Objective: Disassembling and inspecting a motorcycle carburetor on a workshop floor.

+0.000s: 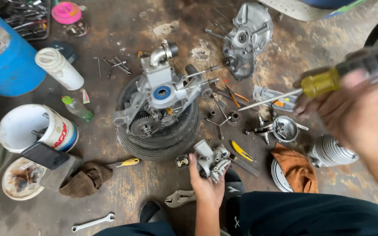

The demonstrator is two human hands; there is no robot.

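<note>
Carburetor [210, 159] in my left hand [206, 183], low centre of view, just above the concrete floor [123, 192] and right in front of my knees. Left grip wrapped round the lower body of it, fingers closed on the casting. Cast metal, stiff, compact but dense for its size; looks greasy so likely slippery. Small levers and fittings stick out on the side, I judge those bendable, best held by the main body as now.

Right hand [351, 109] raised at right, blurred, grip closed round a screwdriver [320, 83] with yellow and black handle, shaft pointing left and down.

Outward: small square metal part [182, 161] touching-close at left of the carburetor, yellow-handled tool [241, 150] just right of it, locking pliers [179, 198] on floor beside my wrist. Above it, engine crankcase [160, 98] sitting on a tyre [158, 140]. Engine cover [246, 39] further up. Right side: orange rag [296, 168], finned cylinder [331, 150], small metal bowl [284, 128]. Left side: white bucket [27, 126], blue drum [5, 57], white bottle [60, 69], green-capped bottle [77, 108], spanner [92, 222] near bottom.
</note>
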